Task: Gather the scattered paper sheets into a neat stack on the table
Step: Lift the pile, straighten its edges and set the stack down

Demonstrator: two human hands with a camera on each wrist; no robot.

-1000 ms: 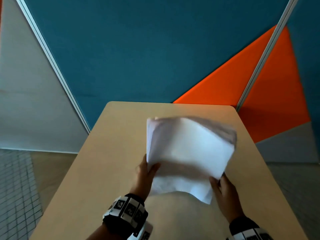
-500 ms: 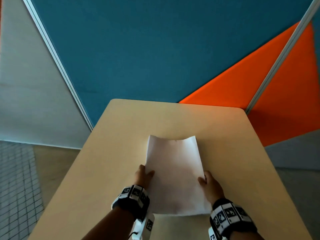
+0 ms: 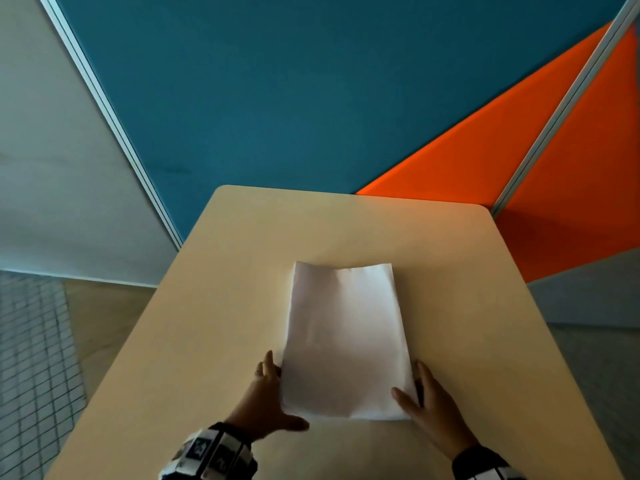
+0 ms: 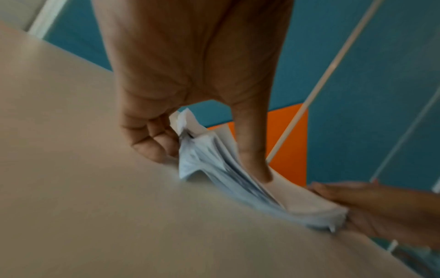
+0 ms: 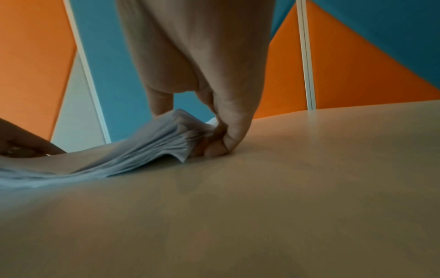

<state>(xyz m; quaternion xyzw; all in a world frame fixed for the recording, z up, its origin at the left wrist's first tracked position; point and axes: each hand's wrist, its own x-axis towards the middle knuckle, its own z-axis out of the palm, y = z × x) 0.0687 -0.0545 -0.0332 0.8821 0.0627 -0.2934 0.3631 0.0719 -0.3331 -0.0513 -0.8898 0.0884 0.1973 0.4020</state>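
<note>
A stack of white paper sheets (image 3: 346, 341) lies lengthwise on the beige table (image 3: 225, 306), its sides squared. My left hand (image 3: 268, 393) is at the near left corner: in the left wrist view its curled fingers (image 4: 152, 141) press the stack's side edge (image 4: 209, 159) and the thumb (image 4: 252, 159) sits at the near edge. My right hand (image 3: 429, 407) holds the near right corner, thumb on top. In the right wrist view its curled fingers (image 5: 214, 143) lift the fanned edge (image 5: 161, 144) slightly.
The table is pushed against blue (image 3: 311, 98) and orange (image 3: 485, 161) partition panels with a metal post (image 3: 561, 109) at the far right. Tiled floor (image 3: 34, 358) drops away on the left. Bare tabletop surrounds the stack.
A second ago both hands held the stack raised and tilted above the table. It now lies flat, and both hands have slid back to its near corners.
</note>
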